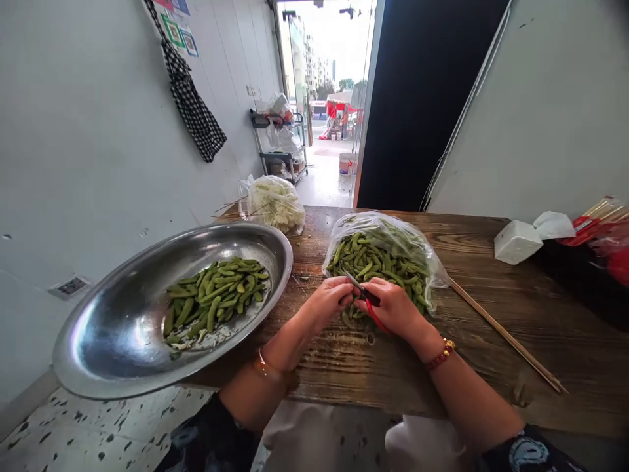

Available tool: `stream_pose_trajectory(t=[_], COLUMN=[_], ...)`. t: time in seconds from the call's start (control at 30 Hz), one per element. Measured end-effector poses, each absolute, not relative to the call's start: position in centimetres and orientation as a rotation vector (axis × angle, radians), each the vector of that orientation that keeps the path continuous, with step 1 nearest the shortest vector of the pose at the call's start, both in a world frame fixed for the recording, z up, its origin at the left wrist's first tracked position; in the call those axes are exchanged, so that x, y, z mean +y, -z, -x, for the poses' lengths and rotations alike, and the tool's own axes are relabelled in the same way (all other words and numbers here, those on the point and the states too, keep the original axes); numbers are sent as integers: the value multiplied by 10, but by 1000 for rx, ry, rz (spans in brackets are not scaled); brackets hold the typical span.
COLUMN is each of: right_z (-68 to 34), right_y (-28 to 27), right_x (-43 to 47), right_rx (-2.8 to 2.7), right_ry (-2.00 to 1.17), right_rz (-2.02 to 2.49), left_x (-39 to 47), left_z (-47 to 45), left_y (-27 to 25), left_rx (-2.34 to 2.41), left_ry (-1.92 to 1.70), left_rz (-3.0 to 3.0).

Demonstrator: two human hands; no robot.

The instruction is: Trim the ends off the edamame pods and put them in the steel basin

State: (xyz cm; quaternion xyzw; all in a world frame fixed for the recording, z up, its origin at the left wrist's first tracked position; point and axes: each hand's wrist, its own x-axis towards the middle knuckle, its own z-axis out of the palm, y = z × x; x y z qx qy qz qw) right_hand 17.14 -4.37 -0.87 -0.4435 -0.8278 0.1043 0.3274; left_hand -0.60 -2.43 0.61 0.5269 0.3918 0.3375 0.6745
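My right hand grips a pair of scissors with red handles, their blades pointing up and left. Close beside the blades, my left hand is closed in a pinch; whatever lies between its fingertips is too small and hidden to make out. Just beyond both hands, green edamame pods spill from an open clear plastic bag. To the left, a large steel basin holds more edamame pods and a few trimmings.
On the wooden table stand a bag of pale shredded food at the back and a white tissue pack at right. Thin wooden sticks lie to the right of the pods. Red packets sit at the far right.
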Motion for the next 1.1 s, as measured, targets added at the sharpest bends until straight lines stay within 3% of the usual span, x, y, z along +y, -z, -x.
stream_pose_trajectory(t=[0.3, 0.47, 0.73, 1.1], right_z=[-178, -180, -180, -177], right_y=[11, 12, 16, 12], right_x=[-38, -37, -38, -41], right_rx=[-1950, -1936, -1955, -1971], right_ry=[-162, -125, -121, -174], right_rz=[1162, 1177, 1163, 1059], left_x=[-23, -19, -13, -19], left_z=[8, 15, 18, 10], left_y=[-10, -11, -7, -4], left_rx=[864, 994, 682, 634], left_ry=[-1107, -1333, -1218, -1038], left_rz=[-1760, -1576, -780, -798])
